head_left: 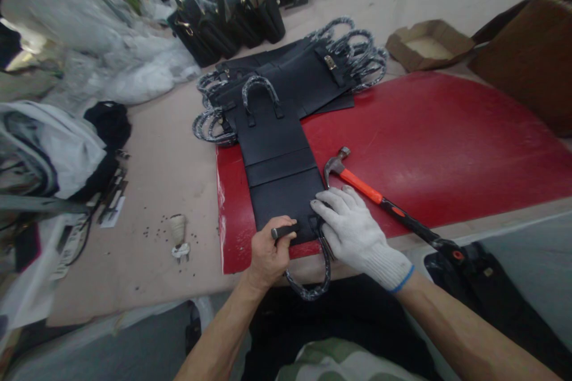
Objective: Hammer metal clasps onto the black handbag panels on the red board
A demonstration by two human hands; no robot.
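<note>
A black leather bag panel (281, 149) lies lengthwise on a red board (424, 131), with a plastic-wrapped handle at each end. My left hand (270, 250), bare, is closed around a short dark rod-shaped tool (284, 230) over the panel's near end. Beside it on the right, my right hand (351, 226) wears a white glove with a blue cuff and rests on the panel's near right corner, fingers extended. The near handle (308, 294) hangs over the table's front edge. Just beyond my gloved hand lies a claw hammer (366, 184) with an orange and black grip.
More black panels (322, 77) with wrapped handles are stacked behind. Black bags (223, 27) stand farther back. A cardboard tray (429, 44) sits back right. A thread-wound tool (178, 235) lies left among small dark bits. Plastic wrapping (134, 65) fills the left rear.
</note>
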